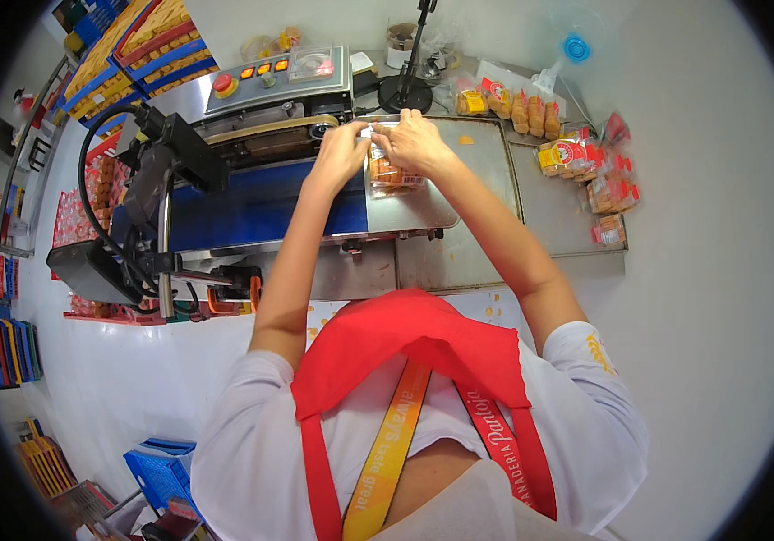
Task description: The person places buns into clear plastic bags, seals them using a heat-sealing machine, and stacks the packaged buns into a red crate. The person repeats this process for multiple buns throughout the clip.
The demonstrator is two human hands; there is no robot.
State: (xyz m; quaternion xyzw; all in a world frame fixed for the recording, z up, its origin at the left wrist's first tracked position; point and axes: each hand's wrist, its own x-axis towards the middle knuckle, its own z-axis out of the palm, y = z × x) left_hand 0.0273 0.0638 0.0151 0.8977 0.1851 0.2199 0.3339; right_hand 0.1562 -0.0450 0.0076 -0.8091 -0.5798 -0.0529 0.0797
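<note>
A clear plastic bag of golden-brown baked pieces (393, 178) lies at the right end of the blue conveyor belt (270, 200), partly over the metal plate. Its upper end is between my two hands, by the rail of the sealing machine (265, 86). My left hand (342, 153) is closed at the bag's upper left edge. My right hand (411, 144) bends over its upper right edge, fingers curled in on the plastic. The fingertips partly hide the bag's mouth.
Several filled bags (572, 158) and a row of baked pieces (522, 113) rest on the steel table's right side. A black stand (405, 93) rises behind my hands. To the left are a black device on a post (166, 153) and stacked bread crates (148, 50).
</note>
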